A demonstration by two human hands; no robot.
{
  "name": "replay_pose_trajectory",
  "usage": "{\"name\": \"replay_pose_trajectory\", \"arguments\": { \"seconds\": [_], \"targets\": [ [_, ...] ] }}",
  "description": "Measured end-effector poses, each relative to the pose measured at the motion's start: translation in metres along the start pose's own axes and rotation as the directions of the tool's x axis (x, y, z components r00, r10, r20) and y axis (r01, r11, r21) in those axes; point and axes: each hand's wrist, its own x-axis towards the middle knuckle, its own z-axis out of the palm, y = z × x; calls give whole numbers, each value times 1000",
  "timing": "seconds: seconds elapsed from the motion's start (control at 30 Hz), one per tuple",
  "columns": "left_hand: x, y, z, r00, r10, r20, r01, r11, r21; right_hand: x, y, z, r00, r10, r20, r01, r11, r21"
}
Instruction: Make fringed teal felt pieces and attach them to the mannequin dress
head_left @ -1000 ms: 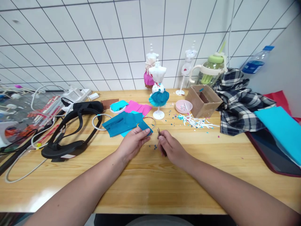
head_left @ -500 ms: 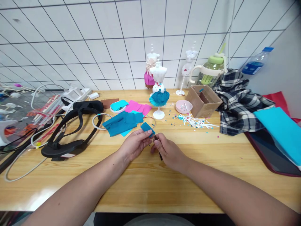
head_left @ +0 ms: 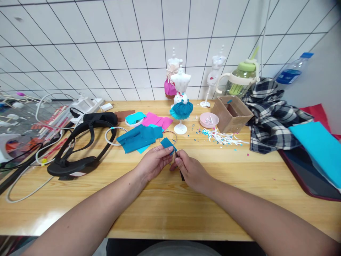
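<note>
My left hand (head_left: 156, 160) pinches a small piece of teal crepe paper (head_left: 167, 143) between thumb and fingers. My right hand (head_left: 192, 168) is closed around slim dark scissors (head_left: 182, 175), whose tips meet the paper's lower right edge; the fingers partly hide them. Just beyond the hands stands a white miniature dress form (head_left: 181, 81) wearing a ruffled teal paper skirt (head_left: 182, 109). A larger sheet of teal crepe paper (head_left: 138, 138) lies to the left of my left hand, over a bright blue piece. Tiny teal scraps lie near my fingers.
Behind are pink paper (head_left: 160, 121), two more dress forms, a pink bowl (head_left: 209, 121), paper shreds (head_left: 222, 137) and a cardboard box (head_left: 231, 115). At right lie a plaid cloth (head_left: 262, 121) and blue paper (head_left: 317, 149); at left, a black headset strap (head_left: 82, 145) and cables.
The whole view has shifted slightly. Both hands keep the same grip on the teal paper and the scissors, with barely any movement between them.
</note>
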Motion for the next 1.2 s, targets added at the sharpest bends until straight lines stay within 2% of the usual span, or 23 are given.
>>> {"name": "replay_pose_trajectory", "arguments": {
  "seconds": [0.23, 0.4, 0.67, 1.2],
  "targets": [
    [0, 0, -1, 999, 44, 2, -44, 998, 49, -3, -2, -4, 999, 33, 32, -31, 998, -50],
    [1, 2, -3, 992, 127, -11, -124, 981, 147, -4, 1, -16, 995, 92, -48, -98, 986, -134],
    [2, 2, -7, 995, 90, 45, -99, 945, 312, 1, 6, -19, 997, 72, -29, -76, 984, -159],
    [3, 2, -7, 996, 70, 57, -85, 943, 323, 2, 7, -20, 997, 76, 6, -72, 973, -219]
  ]
}}
